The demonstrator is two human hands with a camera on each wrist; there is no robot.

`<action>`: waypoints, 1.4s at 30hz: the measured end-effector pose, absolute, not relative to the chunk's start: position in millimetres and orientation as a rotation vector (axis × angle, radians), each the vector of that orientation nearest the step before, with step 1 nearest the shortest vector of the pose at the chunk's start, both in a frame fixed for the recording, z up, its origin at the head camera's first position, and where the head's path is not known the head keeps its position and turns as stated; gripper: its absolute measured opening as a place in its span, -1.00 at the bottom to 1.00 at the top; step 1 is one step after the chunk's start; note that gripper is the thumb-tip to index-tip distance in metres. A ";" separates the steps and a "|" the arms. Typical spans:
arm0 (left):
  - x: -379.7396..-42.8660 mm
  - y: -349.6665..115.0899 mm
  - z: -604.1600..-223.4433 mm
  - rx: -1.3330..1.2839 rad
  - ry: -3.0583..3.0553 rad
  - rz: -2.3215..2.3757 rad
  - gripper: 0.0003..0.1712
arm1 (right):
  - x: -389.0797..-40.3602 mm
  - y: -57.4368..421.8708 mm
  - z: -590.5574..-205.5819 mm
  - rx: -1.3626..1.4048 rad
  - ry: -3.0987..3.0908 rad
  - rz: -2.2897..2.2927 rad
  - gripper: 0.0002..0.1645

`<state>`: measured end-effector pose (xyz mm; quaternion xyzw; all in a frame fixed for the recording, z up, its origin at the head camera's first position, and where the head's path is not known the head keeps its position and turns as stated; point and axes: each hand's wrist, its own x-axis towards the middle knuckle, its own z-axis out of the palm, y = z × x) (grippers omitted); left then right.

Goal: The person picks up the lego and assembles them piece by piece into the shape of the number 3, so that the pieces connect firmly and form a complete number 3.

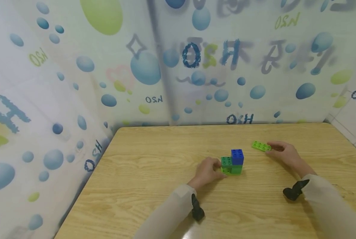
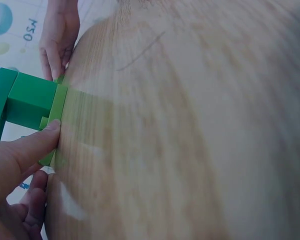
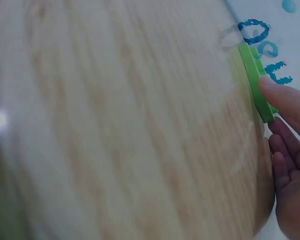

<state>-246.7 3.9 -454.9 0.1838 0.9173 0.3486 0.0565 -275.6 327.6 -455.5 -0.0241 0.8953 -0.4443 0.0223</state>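
Observation:
On the table stands a small stack of toy building bricks: a flat lime brick [image 2: 58,106] at the bottom, a green brick [image 2: 32,98] on it, a darker green brick [image 1: 226,161] above, and a blue brick [image 1: 237,156] on top at the right. My left hand [image 1: 207,172] pinches the left end of the stack's lime base, its thumb in front. Farther back and to the right, a separate flat lime brick [image 1: 260,146] with studs up lies on the wood. My right hand [image 1: 284,154] holds its right end, the thumb over the edge; the other fingertips are partly hidden.
The wooden table [image 1: 154,159] ends at the back against a printed curtain [image 1: 172,86] with blue and green bubbles, which also hangs along the left side. Black straps with small dark devices [image 1: 293,192] sit at both wrists, over light sleeves [image 1: 178,205].

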 end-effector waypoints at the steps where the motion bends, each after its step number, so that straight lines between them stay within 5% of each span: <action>1: -246.8 4.0 -454.8 0.556 2.783 1.058 -0.58 | -275.5 326.8 -455.8 -0.079 2.781 -1.367 -0.24; 42: -243.2 5.0 -451.9 0.523 2.785 1.062 -0.58 | -266.8 318.9 -443.9 0.008 2.842 -1.418 -0.26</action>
